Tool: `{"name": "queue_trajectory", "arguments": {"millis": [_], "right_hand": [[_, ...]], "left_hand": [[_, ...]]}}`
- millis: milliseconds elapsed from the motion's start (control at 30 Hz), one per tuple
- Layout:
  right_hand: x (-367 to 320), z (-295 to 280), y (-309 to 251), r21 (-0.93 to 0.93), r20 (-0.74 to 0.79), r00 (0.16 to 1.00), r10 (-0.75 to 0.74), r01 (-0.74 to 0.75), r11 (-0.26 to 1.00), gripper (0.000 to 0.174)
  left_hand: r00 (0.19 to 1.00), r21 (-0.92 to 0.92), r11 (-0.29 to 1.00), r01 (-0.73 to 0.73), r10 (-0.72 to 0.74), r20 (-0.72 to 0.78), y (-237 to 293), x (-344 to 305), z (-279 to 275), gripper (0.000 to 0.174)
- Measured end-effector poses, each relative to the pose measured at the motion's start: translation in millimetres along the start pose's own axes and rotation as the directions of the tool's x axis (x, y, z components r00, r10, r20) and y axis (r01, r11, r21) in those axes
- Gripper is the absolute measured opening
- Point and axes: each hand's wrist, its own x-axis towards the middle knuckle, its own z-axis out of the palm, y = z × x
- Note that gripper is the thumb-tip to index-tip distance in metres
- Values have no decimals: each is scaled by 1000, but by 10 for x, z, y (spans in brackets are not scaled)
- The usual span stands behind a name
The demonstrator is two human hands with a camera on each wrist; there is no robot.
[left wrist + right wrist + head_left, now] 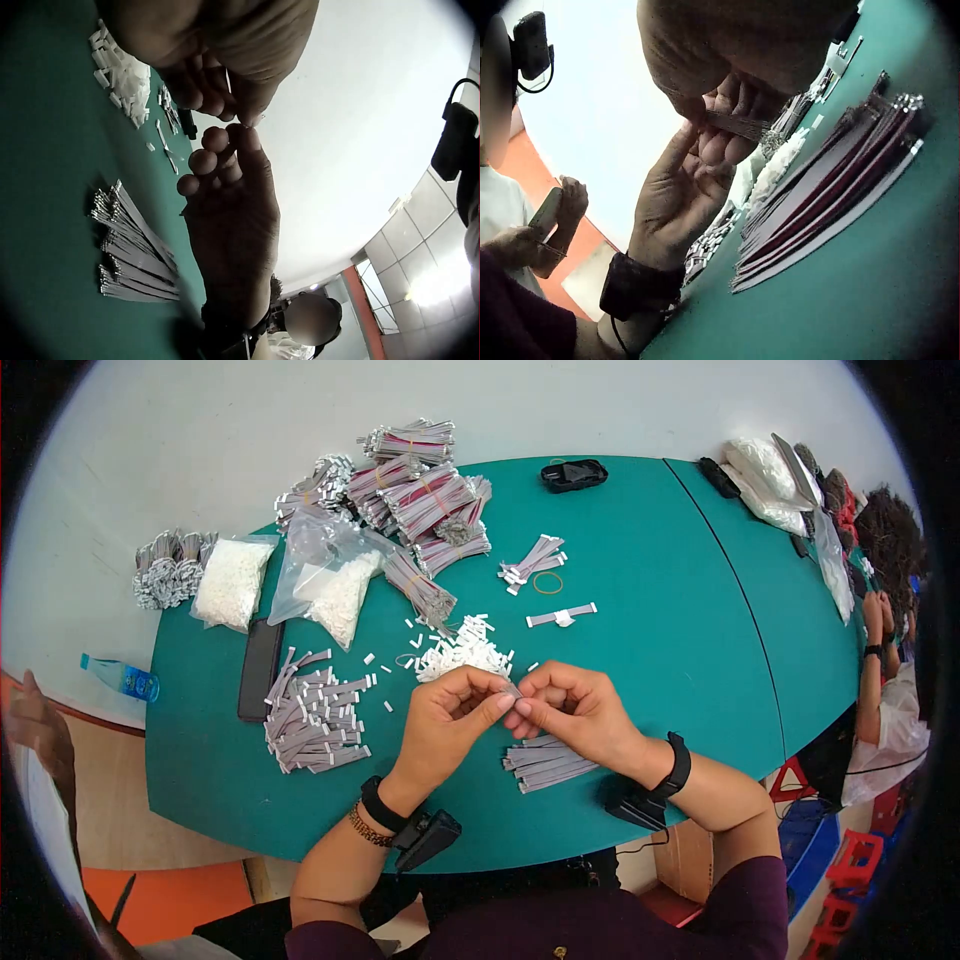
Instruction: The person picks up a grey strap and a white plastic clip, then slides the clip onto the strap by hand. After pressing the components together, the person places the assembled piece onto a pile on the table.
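Observation:
In front of the body, my left hand (pixel 450 722) and right hand (pixel 585 712) meet fingertip to fingertip. Both pinch a short grey ribbon cable (pixel 513 691), mostly hidden by the fingers; the right wrist view shows its grey strip (pixel 736 124) between the hands. Just beyond them lies a heap of small white connector housings (pixel 465 648). Under my right hand a stack of grey ribbon cables (pixel 545 763) rests on the green table, their metal-tipped ends (pixel 105 201) showing in the left wrist view. A pile of cables with white ends (pixel 315 720) is left of my left hand.
Tied cable bundles (pixel 425 500) and bags of white parts (pixel 232 582) fill the back left. A black phone (pixel 260 670) lies left. Farther right are a few finished-looking cables (pixel 532 563), a rubber band (pixel 547 582) and a black case (pixel 574 475). Other people sit at both sides.

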Motion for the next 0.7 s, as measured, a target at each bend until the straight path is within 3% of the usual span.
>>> {"name": "queue_trajectory", "arguments": {"millis": [700], "right_hand": [[0, -6, -11, 126, 6, 999, 38, -39, 991, 12]], "left_hand": [[992, -126, 985, 116, -120, -23, -41, -9, 15, 10]]}}
